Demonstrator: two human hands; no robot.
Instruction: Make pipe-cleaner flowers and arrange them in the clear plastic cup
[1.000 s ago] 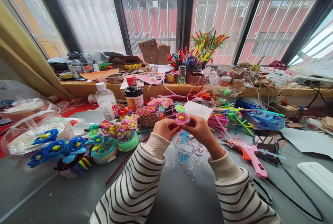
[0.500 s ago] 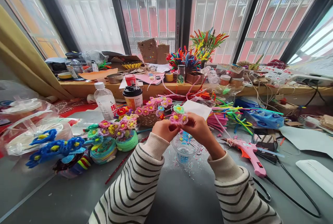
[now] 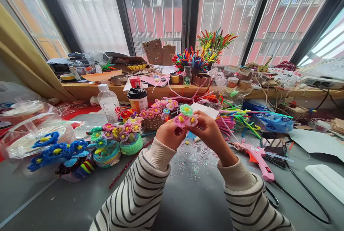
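Observation:
A small bunch of fuzzy flowers [image 3: 185, 115], one mint green above pink ones with yellow centres, is held up between my hands. My left hand [image 3: 170, 135] has its fingers closed at the lower left side of the bunch. On the right side, my right hand [image 3: 208, 130] pinches the flowers with thumb and fingers. Below them stands a clear plastic cup [image 3: 194, 154], with glitter scattered round it on the grey table [image 3: 188, 202]. The stems are mostly hidden by my fingers.
A pink glue gun [image 3: 256, 155] with its cord lies at the right. Several flower pots, including a green one [image 3: 131, 145], stand at the left, near a water bottle [image 3: 109, 104] and a coffee cup [image 3: 137, 100]. Pipe cleaners [image 3: 228, 123] are heaped behind my right hand.
The flower bunch has risen slightly and turned, showing its faces more. Both hands have shifted a little, the right one slightly up, and more of the cup's opening shows.

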